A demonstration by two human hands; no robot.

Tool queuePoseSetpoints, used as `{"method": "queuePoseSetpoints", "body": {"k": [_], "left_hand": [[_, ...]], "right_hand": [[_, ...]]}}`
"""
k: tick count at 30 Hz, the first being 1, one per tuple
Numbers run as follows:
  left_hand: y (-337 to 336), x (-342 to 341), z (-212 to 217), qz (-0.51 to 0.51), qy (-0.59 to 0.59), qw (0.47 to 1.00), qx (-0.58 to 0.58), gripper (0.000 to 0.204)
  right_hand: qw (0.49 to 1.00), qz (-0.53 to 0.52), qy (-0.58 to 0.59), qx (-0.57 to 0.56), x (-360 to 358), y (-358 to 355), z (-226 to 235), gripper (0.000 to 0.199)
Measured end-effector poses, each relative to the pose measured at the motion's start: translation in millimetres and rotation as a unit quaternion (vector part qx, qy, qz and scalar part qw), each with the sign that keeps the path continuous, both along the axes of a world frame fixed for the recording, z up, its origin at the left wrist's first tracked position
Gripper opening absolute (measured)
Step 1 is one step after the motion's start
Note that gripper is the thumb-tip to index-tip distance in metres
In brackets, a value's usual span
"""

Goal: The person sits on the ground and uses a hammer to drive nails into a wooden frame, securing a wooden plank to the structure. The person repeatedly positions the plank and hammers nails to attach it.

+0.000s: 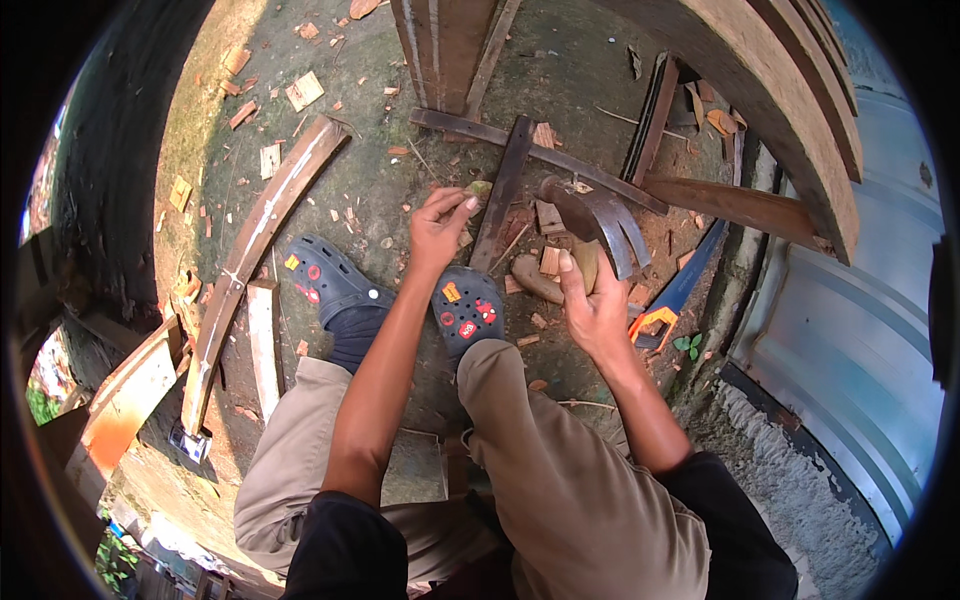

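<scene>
While the right hand (pixel 597 308) curls around the tan wooden handle of a dark metal claw hammer (pixel 578 213), the left hand (pixel 436 234) pinches nearly closed, contents unclear, near narrow dark-brown wooden strips (pixel 504 188) already crossed on the ground (pixel 365 110); any fastening is indiscernible.

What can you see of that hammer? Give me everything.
The hammer has a dark, worn, metallic head, its striking end toward the picture's left and two claw prongs curving down at right. The right hand grips its tan, apparently wooden handle near the head. Wood scraps show around it; the handle's far end is unclear.
</scene>
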State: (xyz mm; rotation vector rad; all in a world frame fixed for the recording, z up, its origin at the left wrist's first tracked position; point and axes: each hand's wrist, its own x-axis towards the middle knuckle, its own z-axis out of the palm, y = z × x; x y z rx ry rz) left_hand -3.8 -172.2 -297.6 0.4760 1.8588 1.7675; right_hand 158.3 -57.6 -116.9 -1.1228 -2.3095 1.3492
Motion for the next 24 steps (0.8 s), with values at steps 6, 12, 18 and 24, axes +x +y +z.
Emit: {"method": "queuePoseSetpoints", "body": {"k": [6,12,18,24], "left_hand": [[-20,9,9,0.060,-0.208,0.976,-0.032,0.022],[-11,10,11,0.065,-0.226,0.971,-0.034,0.025],[0,12,14,0.059,-0.214,0.974,-0.057,0.024],[16,26,36,0.031,-0.018,0.993,-0.112,0.023]], "right_hand": [[0.982,-0.070,-0.098,-0.148,34,-8,-38,0.038],[0.977,-0.076,-0.109,-0.167,54,-27,-67,0.045],[0.967,-0.082,-0.144,-0.191,57,-29,-71,0.046],[0.977,-0.085,-0.115,-0.155,48,-27,-73,0.047]]}}
